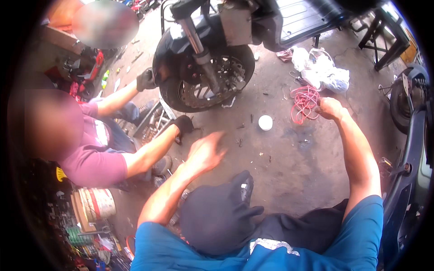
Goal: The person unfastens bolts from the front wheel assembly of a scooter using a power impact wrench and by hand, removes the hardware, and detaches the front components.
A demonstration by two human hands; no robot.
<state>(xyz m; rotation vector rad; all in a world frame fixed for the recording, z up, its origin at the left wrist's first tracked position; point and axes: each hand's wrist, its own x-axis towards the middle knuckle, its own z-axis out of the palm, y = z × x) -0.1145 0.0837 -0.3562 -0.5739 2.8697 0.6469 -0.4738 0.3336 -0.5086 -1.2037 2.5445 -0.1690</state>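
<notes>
My left hand (207, 152) hangs over the floor in front of the front wheel (203, 86), its fingers smeared by motion. At the right, my right hand (332, 109) is closed beside a loose tangle of red cord (304, 105). A small dark bit shows at its fingers, but what it grips is too small to tell. Between my hands a round white lid or cup (265, 123) lies on the floor, with small dark bolts (240, 142) near it. The wheel carries a brake disc and sits under a fork leg (194, 38).
On the left a co-worker in a mauve shirt (97, 167) crouches, one gloved hand (145, 80) at the tyre, the other glove (183, 126) lower down. White plastic bags (321, 70) lie beyond the cord. Another vehicle (407, 180) stands along the right; a white bucket (97, 202) sits lower left.
</notes>
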